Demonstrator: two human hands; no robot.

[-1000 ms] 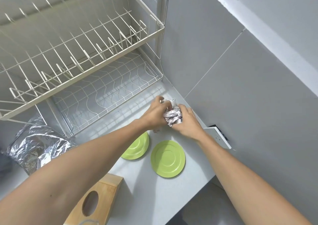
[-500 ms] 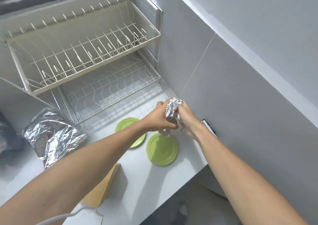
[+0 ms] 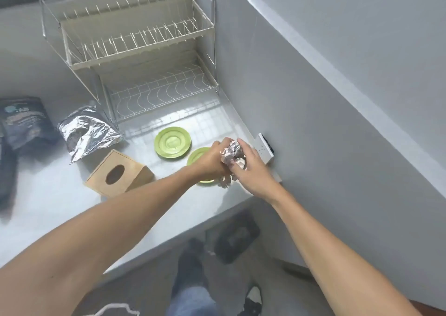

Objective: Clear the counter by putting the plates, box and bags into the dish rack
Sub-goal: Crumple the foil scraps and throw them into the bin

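Note:
My left hand (image 3: 212, 160) and my right hand (image 3: 251, 168) both grip a small crumpled foil bag (image 3: 230, 156), held just above the counter near the wall. Under my left hand lies a green plate (image 3: 197, 157), partly hidden. A second green plate (image 3: 172, 142) sits free to its left. A wooden box (image 3: 118, 174) with an oval hole rests on the counter. A larger foil bag (image 3: 85, 134) lies beside the rack's foot, and a dark printed bag (image 3: 25, 121) lies at the far left. The two-tier wire dish rack (image 3: 144, 57) stands empty at the back.
A white wall socket (image 3: 265, 147) sticks out from the wall right by my right hand. The counter's front edge (image 3: 193, 226) runs diagonally below my arms. My legs and shoes show on the floor beneath, beside a dark mat (image 3: 235, 237).
The view has pulled back and down, bringing the box, the bags and the floor into sight. My hands keep crumpling the small foil bag, now over the right plate.

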